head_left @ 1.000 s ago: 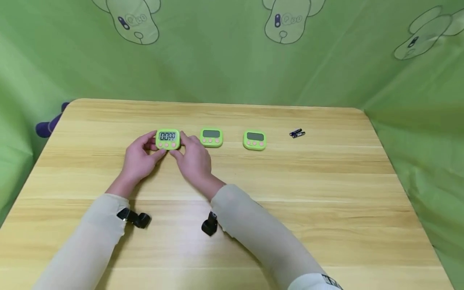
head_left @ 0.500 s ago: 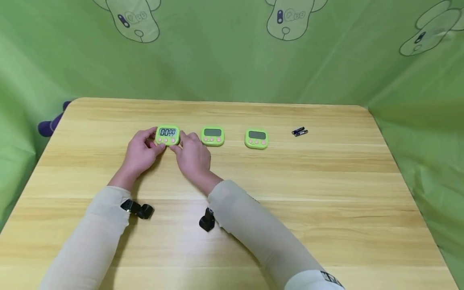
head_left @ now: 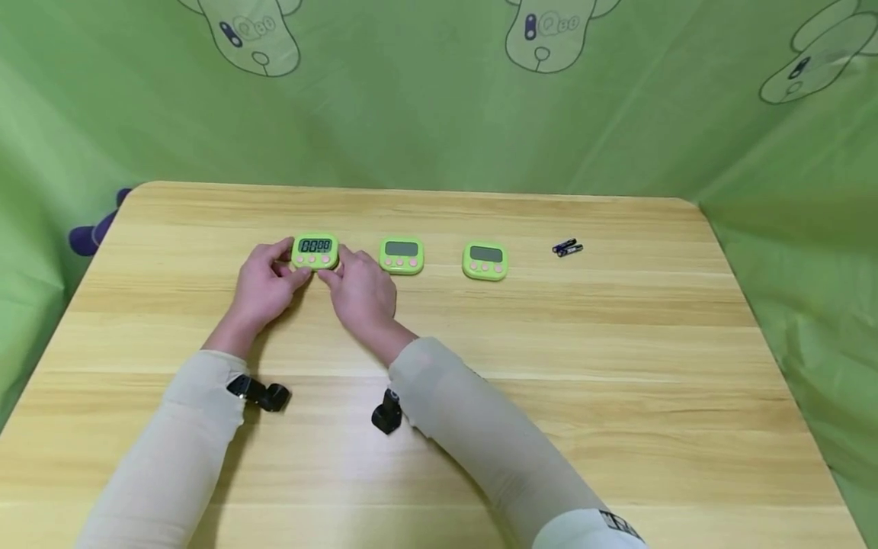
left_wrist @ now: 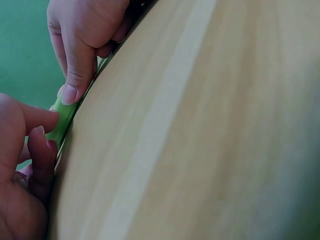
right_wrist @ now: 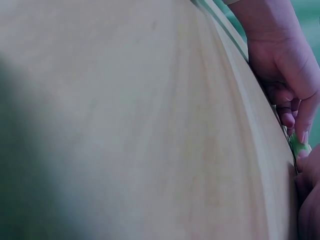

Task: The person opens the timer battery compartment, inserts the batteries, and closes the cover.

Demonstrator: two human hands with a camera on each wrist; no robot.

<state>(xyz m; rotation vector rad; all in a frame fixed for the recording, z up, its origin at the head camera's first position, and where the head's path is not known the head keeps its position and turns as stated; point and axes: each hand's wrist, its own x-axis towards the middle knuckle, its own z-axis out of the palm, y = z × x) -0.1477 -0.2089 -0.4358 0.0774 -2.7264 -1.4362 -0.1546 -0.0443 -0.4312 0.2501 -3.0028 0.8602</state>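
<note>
A light-green digital timer (head_left: pixel 315 252) with pink buttons and 00 00 on its display is held between both hands at the left of the table. The left hand (head_left: pixel 264 286) grips its left side, thumb at the front edge. At the opposite side, the right hand (head_left: pixel 365 293) pinches the right edge between thumb and finger. In the left wrist view the timer (left_wrist: pixel 64 116) appears edge-on, low at the tabletop, with both hands' fingers on it. The right wrist view shows only a sliver of the timer (right_wrist: pixel 299 145), mostly covered by the hands.
Two more green timers with blank displays, one in the middle (head_left: pixel 402 255) and one farther right (head_left: pixel 485 261), lie in a row on the wooden table (head_left: pixel 583 381). Dark batteries (head_left: pixel 567 248) lie right of them. A green printed curtain (head_left: pixel 411 122) hangs behind.
Both hands have shifted the timer slightly away from the person, toward the table's far edge, keeping hold of it. The other timers and the batteries stay where they were; the head view has shifted slightly.
</note>
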